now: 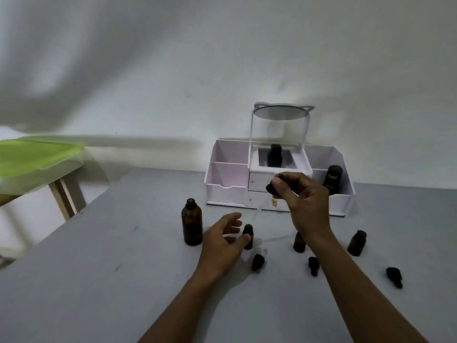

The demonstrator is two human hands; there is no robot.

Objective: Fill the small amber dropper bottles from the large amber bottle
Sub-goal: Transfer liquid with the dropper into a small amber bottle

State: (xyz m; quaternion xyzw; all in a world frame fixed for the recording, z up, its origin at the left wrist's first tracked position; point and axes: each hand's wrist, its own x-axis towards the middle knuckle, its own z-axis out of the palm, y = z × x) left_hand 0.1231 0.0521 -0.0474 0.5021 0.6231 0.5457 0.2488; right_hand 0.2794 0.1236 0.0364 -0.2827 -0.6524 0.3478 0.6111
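Observation:
The large amber bottle (192, 225) stands uncapped on the grey table (99, 268), left of my hands. My left hand (223, 240) sits beside a small amber bottle (248, 235), thumb touching its front, fingers relaxed. My right hand (300, 194) is raised and pinches a black dropper cap (271, 188), whose thin glass pipette slants down-left toward that small bottle. Two more small amber bottles (299, 242) (356, 243) stand open to the right. Three black dropper caps (258, 262) (313, 266) (394, 277) lie on the table.
A white desk organizer (227, 191) with a round mirror (279, 112) stands at the back, holding a dark bottle (332, 179) on its right and another dark item (275, 154) in the middle. A green-topped wooden table (32, 162) stands at the left.

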